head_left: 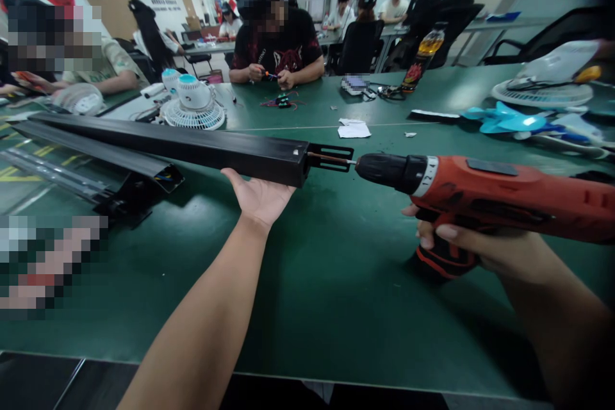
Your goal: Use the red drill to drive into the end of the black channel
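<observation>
Head view. Left hand (262, 198) palm up beneath the near end of a black tube (192, 144), thumb spread wide; fingers hidden by the tube, so cannot tell how far they curl. Right hand (509, 250) wrapped firmly round the handle of a red drill (528, 192).

Tube rests over the left palm, its length running off leftward and away; its open end sits just right of that palm, facing the drill. Slotted plate (352, 154) juts from the opening, between the hands. Slim rust-brown rod (331, 157) lies along it, toward the drill's silver tip.

Tube: long, straight-edged, boxy in section, dark satin faces. Drill: scuffed shell, tapered black chuck, pale numbered collar. Left of the left hand, another dark channel (120, 155), hollow-ended, wires inside. Beyond that hand, white fan (195, 114), round ribbed grille. Beyond the drill, glossy blue blades (509, 120). Under all, smooth green table (336, 307), faintly reflective.
</observation>
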The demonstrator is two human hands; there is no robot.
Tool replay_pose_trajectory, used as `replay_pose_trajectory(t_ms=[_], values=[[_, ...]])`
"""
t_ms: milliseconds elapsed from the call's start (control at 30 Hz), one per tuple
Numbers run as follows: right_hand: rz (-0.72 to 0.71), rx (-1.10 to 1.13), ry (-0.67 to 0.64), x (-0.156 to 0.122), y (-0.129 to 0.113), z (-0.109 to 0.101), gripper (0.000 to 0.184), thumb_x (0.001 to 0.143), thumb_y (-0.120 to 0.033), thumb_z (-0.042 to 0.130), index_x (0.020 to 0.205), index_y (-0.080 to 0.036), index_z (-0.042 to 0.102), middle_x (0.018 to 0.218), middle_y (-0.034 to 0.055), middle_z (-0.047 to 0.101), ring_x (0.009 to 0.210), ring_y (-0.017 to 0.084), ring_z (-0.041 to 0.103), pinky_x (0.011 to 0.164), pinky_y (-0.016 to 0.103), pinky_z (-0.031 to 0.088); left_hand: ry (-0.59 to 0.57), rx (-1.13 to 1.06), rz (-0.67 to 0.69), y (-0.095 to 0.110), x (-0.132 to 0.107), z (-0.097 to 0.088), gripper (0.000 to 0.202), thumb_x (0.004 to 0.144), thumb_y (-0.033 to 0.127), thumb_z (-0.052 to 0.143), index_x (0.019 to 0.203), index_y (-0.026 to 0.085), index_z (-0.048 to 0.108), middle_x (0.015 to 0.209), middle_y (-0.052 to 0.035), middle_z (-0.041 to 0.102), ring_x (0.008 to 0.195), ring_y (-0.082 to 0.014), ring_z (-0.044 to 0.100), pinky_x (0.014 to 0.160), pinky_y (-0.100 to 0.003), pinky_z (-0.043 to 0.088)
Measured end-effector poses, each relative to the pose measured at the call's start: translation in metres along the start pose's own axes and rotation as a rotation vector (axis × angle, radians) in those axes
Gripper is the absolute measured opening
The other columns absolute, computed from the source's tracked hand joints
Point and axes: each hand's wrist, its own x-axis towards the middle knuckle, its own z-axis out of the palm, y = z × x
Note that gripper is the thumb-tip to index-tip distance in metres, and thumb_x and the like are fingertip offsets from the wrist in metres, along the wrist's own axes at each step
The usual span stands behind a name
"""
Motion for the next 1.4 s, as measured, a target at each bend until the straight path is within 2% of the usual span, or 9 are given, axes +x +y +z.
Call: replay_pose_trajectory(t_ms=[133, 300, 467, 533, 600, 833, 967, 1400], values=[[0.008, 0.004, 0.004, -0.001, 0.001, 0.0, 0.037, 0.067, -0.039, 0.071, 0.1, -0.021, 0.074, 0.058, 0.0051, 0.069, 0.052, 0.025, 0.064, 0.047, 0.037, 0.055, -0.018, 0.016, 0.006, 0.0, 0.0, -0.001, 0.124, 0.11, 0.111, 0.013, 0.189, 0.029, 0.061, 0.186, -0.0229, 0.073, 0.184, -0.0502, 0.058, 0.134, -0.069, 0.065], [0.007, -0.015, 0.019, 0.0, -0.004, 0.003, 0.038, 0.067, -0.043, 0.07, 0.099, -0.022, 0.075, 0.057, 0.0058, 0.07, 0.052, 0.025, 0.066, 0.047, 0.036, 0.057, -0.064, 0.036, 0.006, 0.0, -0.002, -0.002, 0.12, 0.112, 0.112, 0.023, 0.19, 0.028, 0.058, 0.19, -0.0204, 0.07, 0.186, -0.0482, 0.058, 0.138, -0.065, 0.064], [-0.023, -0.039, 0.019, -0.001, -0.007, 0.002, 0.037, 0.067, -0.044, 0.07, 0.098, -0.025, 0.074, 0.057, 0.0045, 0.07, 0.051, 0.024, 0.065, 0.046, 0.036, 0.056, -0.132, 0.086, 0.021, -0.003, -0.001, -0.008, 0.092, 0.12, 0.09, 0.06, 0.19, 0.029, 0.059, 0.187, -0.0183, 0.073, 0.19, -0.0451, 0.051, 0.148, -0.066, 0.055], [-0.028, -0.042, 0.016, -0.001, -0.005, 0.002, 0.037, 0.067, -0.044, 0.07, 0.099, -0.025, 0.073, 0.057, 0.0039, 0.07, 0.05, 0.024, 0.065, 0.045, 0.035, 0.056, -0.144, 0.115, 0.02, -0.004, 0.001, -0.011, 0.087, 0.12, 0.082, 0.067, 0.189, 0.029, 0.06, 0.189, -0.0177, 0.071, 0.191, -0.0443, 0.05, 0.15, -0.065, 0.053], [-0.027, -0.046, 0.008, -0.001, -0.005, 0.002, 0.037, 0.067, -0.044, 0.07, 0.099, -0.025, 0.073, 0.057, 0.0043, 0.07, 0.05, 0.024, 0.065, 0.045, 0.035, 0.056, -0.148, 0.125, 0.02, -0.003, 0.001, -0.011, 0.086, 0.121, 0.083, 0.065, 0.188, 0.029, 0.061, 0.19, -0.0172, 0.07, 0.193, -0.0437, 0.048, 0.15, -0.065, 0.053], [-0.022, -0.061, 0.002, -0.001, -0.004, 0.0, 0.038, 0.067, -0.045, 0.069, 0.099, -0.025, 0.074, 0.057, 0.0046, 0.07, 0.05, 0.023, 0.064, 0.042, 0.033, 0.053, -0.149, 0.063, 0.009, -0.001, 0.001, -0.008, 0.103, 0.117, 0.102, 0.046, 0.191, 0.032, 0.058, 0.188, -0.0158, 0.072, 0.193, -0.0446, 0.046, 0.146, -0.066, 0.057], [-0.005, -0.043, -0.011, -0.001, -0.002, -0.001, 0.039, 0.067, -0.045, 0.07, 0.1, -0.024, 0.073, 0.058, 0.0051, 0.071, 0.05, 0.023, 0.064, 0.042, 0.033, 0.053, -0.118, 0.049, -0.008, -0.001, 0.001, -0.007, 0.106, 0.119, 0.103, 0.033, 0.191, 0.03, 0.059, 0.188, -0.0161, 0.072, 0.194, -0.0429, 0.045, 0.147, -0.066, 0.055], [0.022, -0.056, -0.01, 0.0, -0.004, 0.0, 0.038, 0.067, -0.041, 0.068, 0.1, -0.021, 0.073, 0.059, 0.0058, 0.068, 0.049, 0.022, 0.061, 0.04, 0.032, 0.051, -0.096, 0.067, -0.003, -0.004, 0.004, -0.007, 0.105, 0.12, 0.101, 0.036, 0.196, 0.029, 0.052, 0.193, -0.0175, 0.067, 0.192, -0.042, 0.049, 0.149, -0.063, 0.055]])
